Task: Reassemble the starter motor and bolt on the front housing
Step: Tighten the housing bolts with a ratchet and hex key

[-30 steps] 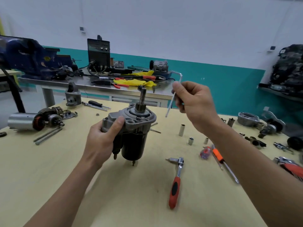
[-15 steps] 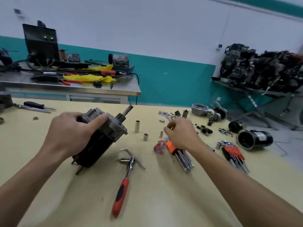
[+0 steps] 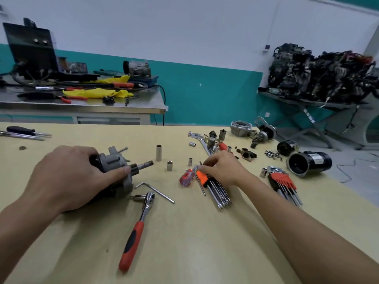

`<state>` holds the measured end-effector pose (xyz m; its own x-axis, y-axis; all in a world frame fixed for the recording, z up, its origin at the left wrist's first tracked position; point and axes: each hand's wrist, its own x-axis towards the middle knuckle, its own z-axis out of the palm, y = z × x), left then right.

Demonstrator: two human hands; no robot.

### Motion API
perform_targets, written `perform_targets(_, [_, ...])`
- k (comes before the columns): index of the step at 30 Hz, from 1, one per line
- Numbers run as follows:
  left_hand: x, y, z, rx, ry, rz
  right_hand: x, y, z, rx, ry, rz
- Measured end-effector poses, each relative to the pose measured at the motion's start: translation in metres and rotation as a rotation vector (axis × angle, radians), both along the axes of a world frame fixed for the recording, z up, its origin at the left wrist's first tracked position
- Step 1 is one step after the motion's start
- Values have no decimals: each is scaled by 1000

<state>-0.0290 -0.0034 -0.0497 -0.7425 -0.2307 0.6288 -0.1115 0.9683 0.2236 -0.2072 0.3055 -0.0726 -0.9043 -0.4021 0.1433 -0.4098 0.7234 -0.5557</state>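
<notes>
Steadying the motor (image 3: 121, 181) on its side on the desk (image 3: 184, 242), my left grip (image 3: 78, 175) curls fingers and thumb round the housing end, with the shaft (image 3: 143, 165) pointing right. My right grip (image 3: 223, 169) pinches the short ends of keys in the nearer key set (image 3: 213, 185), apparently picking a size. I judge the job well along: the front housing (image 3: 111, 161) sits on the motor, though its bolts look left to tighten, and what seems a bolt (image 3: 122, 149) juts out behind. Counted on the desk: two key sets, the second key set (image 3: 284, 184) further right; one loose key (image 3: 153, 190); one ratchet (image 3: 137, 226); three sockets (image 3: 158, 153) standing between the grips, more beyond; one red screwdriver (image 3: 186, 177).
</notes>
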Motion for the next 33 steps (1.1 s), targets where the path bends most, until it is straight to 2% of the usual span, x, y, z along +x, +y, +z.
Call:
perform_targets(5, [-5,-15,-7,-18,-45,71,-3,0,-12,-77,93,-6])
perform_targets(10, [-6,-17,-11,-70,-93,97,-11,8,-13,-198,-76,-5])
perform_targets(19, [0,-14,-13,-35,-110,60,-14,18,-9,-344,-222,14])
perform_targets(26, [3,-13,-18,-37,-123,49,-13,6,-7,-255,-138,129])
perform_targets(33, [-5,-27,-28,-2,-107,31,-15,0,-11,-208,-100,116])
